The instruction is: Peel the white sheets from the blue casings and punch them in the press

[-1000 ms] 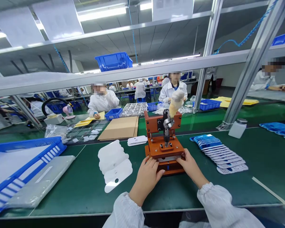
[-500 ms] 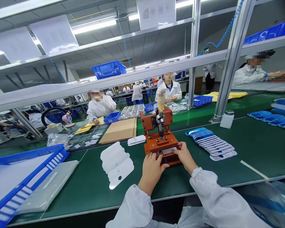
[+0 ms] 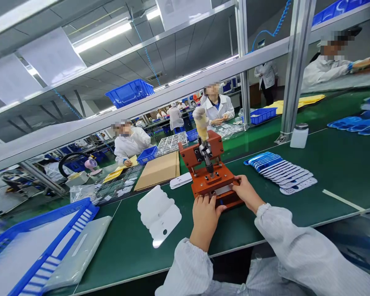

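An orange-red hand press (image 3: 214, 176) with a pale-wrapped upright lever stands on the green bench in front of me. A thin white plate (image 3: 223, 189) lies in the slot between its upper block and base. My left hand (image 3: 205, 216) rests at the slot's left front, fingers stretched forward and thumb apart; whether its fingertips touch the plate I cannot tell. At the plate's right end, my right hand (image 3: 248, 192) pinches it, with some fingertips hidden. Left of the press lie overlapping white plates (image 3: 158, 216), and a small stack of white plates (image 3: 181, 180) sits behind them.
To the right lies a fanned row of blue-and-white plates (image 3: 280, 172), with a white bottle (image 3: 299, 136) behind. A blue basket (image 3: 89, 209) and a plastic-wrapped pack (image 3: 83, 250) are at the left. Cardboard sheets (image 3: 158, 170) lie behind. Co-workers sit across the bench.
The view has tilted and shifted, so the press and bench things sit differently in the picture. Both hands stay at the press slot, with little visible change in their grip.
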`<state>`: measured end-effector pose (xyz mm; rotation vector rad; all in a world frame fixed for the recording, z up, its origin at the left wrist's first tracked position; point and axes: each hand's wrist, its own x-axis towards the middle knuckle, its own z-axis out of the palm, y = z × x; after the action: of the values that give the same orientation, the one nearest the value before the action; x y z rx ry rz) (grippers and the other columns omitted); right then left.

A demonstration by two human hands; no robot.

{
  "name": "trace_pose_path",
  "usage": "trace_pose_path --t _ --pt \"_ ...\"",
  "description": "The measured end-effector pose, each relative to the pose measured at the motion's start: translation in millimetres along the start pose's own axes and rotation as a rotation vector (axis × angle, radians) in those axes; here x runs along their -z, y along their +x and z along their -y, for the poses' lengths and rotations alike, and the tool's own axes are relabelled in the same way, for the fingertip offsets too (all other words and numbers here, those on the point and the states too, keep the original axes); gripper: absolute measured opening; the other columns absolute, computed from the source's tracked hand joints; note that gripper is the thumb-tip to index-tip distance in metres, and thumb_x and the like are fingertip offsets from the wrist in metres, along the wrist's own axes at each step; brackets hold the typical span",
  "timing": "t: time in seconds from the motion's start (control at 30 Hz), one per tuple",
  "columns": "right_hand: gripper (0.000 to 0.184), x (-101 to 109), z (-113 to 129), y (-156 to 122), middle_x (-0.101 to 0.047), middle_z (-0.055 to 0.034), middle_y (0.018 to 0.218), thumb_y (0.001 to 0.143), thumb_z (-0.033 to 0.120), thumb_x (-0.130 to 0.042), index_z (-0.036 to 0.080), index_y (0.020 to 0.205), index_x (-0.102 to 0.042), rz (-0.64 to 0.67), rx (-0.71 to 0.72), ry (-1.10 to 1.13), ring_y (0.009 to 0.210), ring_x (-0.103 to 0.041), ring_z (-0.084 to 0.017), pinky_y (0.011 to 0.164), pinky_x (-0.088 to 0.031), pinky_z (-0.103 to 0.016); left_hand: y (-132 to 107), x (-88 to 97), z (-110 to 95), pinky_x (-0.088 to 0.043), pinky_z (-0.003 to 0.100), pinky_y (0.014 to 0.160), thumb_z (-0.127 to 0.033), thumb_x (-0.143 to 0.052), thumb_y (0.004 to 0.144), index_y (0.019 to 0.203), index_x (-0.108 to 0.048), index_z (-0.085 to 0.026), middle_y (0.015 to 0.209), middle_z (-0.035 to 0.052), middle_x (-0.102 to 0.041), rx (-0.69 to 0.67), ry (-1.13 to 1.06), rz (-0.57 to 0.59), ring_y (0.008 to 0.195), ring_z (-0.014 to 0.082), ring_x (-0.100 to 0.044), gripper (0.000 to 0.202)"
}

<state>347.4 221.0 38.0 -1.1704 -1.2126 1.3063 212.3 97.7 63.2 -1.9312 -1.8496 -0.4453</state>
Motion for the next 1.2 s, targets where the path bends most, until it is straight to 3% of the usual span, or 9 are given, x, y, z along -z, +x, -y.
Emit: trace_pose_path --t 0.13,0.23,0.37,0.63,0.87,1.2 --pt "0.033 4 8 -1 -0.061 -0.0054 0.098 0.062 0.02 -0.064 0.021 0.089 -0.045 0.027 0.023 -0.051 0.095 -0.059 -0.023 0.077 -0.049 -0.032 1 -5.7 -2 -0.047 0.043 0.097 -0.037 -0.062 0.081 0.111 -0.061 -0.018 0.11 0.0084 -0.066 0.014 -0.03 -0.026 0.108 0.0246 -0.059 0.036" --pt "0.032 7 11 -1 -0.063 -0.004 0.096 0.062 0.021 -0.065 0.022 0.088 -0.047 0.059 0.026 -0.072 0.091 -0.061 -0.022 0.073 -0.049 -0.029 1 -9.5 -2 -0.05 0.044 0.094 -0.038 -0.063 0.08 0.11 -0.062 -0.019 0.11 0.0086 -0.066 0.036 -0.046 -0.047 0.108 0.0272 -0.059 0.036" --pt "0.031 7 9 0 -0.063 -0.0055 0.099 0.064 0.023 -0.066 0.021 0.09 -0.048 0.092 0.002 -0.071 0.092 -0.061 -0.021 0.072 -0.05 -0.029 0 -14.9 0 -0.05 0.046 0.094 -0.041 -0.064 0.079 0.111 -0.062 -0.018 0.113 0.0109 -0.064 0.039 -0.045 -0.074 0.111 0.0302 -0.058 0.039" --pt "0.043 2 3 5 -0.06 -0.0088 0.112 0.066 0.03 -0.067 0.021 0.102 -0.046 0.1 -0.033 -0.035 0.102 -0.06 -0.023 0.079 -0.051 -0.032 -1 -25.3 2 -0.05 0.045 0.094 -0.034 -0.064 0.079 0.11 -0.061 -0.02 0.113 0.008 -0.066 0.041 -0.045 -0.102 0.11 0.027 -0.058 0.034" --pt "0.037 3 -1 7 -0.064 -0.0048 0.108 0.067 0.031 -0.067 0.024 0.099 -0.05 0.139 0.029 -0.024 0.101 -0.061 -0.023 0.079 -0.052 -0.033 0 -22.0 4 -0.054 0.042 0.09 -0.035 -0.062 0.081 0.106 -0.062 -0.019 0.108 0.0071 -0.068 -0.009 -0.046 -0.119 0.106 0.025 -0.061 0.03" --pt "0.038 5 6 4 -0.065 -0.0058 0.107 0.065 0.032 -0.065 0.022 0.099 -0.05 0.173 0.035 -0.075 0.102 -0.061 -0.026 0.083 -0.05 -0.035 -4 -32.5 4 -0.052 0.043 0.091 -0.041 -0.058 0.083 0.11 -0.061 -0.02 0.11 0.0087 -0.067 -0.008 -0.017 -0.184 0.106 0.0257 -0.061 0.035"
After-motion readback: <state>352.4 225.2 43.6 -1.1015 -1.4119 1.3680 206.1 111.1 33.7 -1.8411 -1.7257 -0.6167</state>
